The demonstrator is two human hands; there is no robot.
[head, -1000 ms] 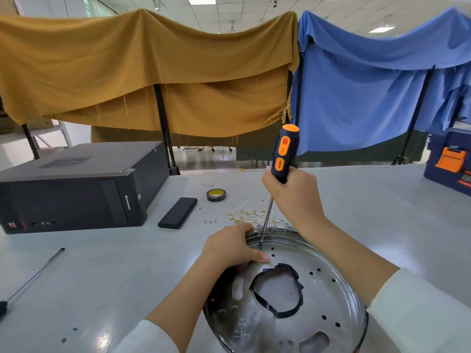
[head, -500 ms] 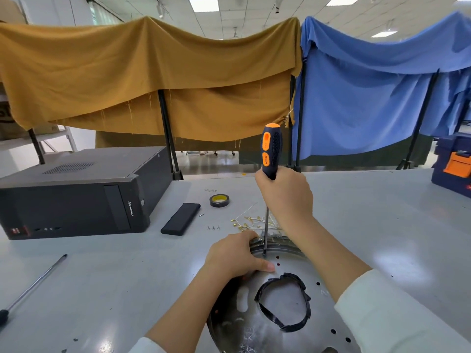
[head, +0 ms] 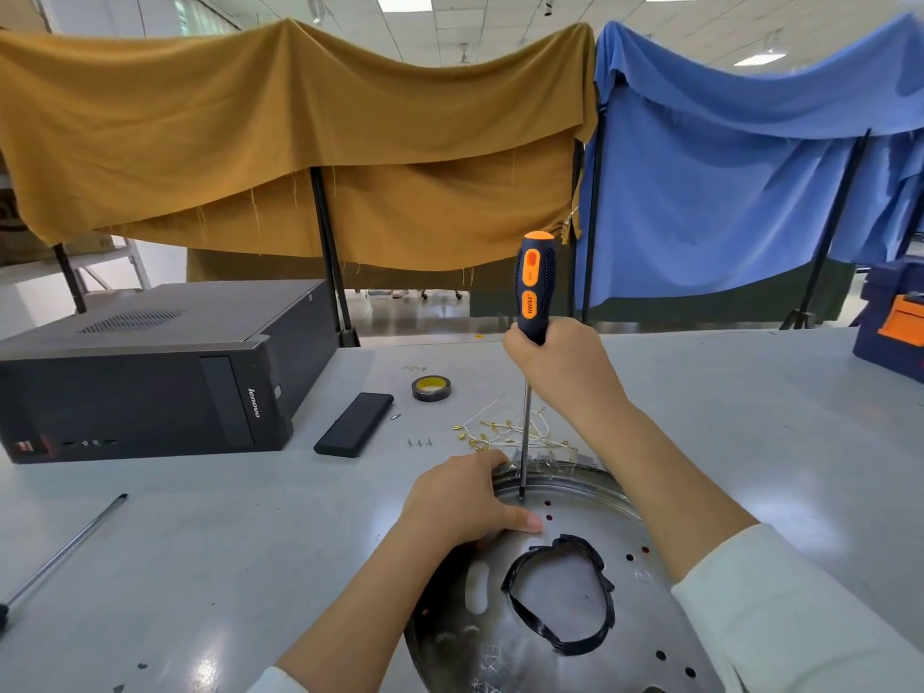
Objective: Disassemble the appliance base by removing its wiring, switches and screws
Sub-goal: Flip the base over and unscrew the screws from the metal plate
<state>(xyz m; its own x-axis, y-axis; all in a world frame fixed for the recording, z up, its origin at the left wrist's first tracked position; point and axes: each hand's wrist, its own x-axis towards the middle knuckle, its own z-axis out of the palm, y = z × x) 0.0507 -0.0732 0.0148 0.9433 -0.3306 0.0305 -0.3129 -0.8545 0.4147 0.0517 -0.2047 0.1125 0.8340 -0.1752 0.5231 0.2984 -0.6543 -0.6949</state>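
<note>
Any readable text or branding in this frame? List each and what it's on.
"lenovo": front panel of the black desktop computer, reading vertically.
Screwdriver: print on the lower orange patch of the handle, too blurred to read.
Red sticker at the computer's lower left corner: too small to read.
Nothing else legible.

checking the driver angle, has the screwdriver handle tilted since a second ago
Yes. The screwdriver handle swung left to near upright over the metal base, its tip staying by the left hand.
</note>
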